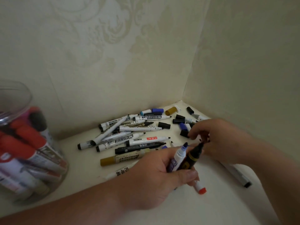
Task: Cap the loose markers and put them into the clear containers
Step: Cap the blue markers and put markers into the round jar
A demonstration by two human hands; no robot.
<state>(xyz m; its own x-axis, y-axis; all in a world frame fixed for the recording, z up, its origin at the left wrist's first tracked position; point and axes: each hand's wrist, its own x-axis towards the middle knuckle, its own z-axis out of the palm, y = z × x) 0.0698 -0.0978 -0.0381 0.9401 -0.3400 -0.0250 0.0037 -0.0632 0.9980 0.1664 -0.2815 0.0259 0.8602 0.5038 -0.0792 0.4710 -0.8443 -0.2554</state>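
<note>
My left hand (155, 174) grips a bundle of markers: an uncapped blue-tipped white marker (179, 155), a black marker with a gold band (194, 155), and one with a red end (201, 189) poking out below. My right hand (215, 140) hovers over the loose caps with its fingers curled, fingertips near a black cap (184, 133); whether it pinches anything is unclear. A pile of uncapped markers (129, 137) lies on the cream surface. A clear container (24, 143) at the left holds capped red and black markers.
Loose caps, black (164, 125), blue (157, 110) and gold (170, 110), lie scattered near the corner. Another white marker (238, 176) lies under my right forearm. Patterned walls close in at the back and right, forming a corner.
</note>
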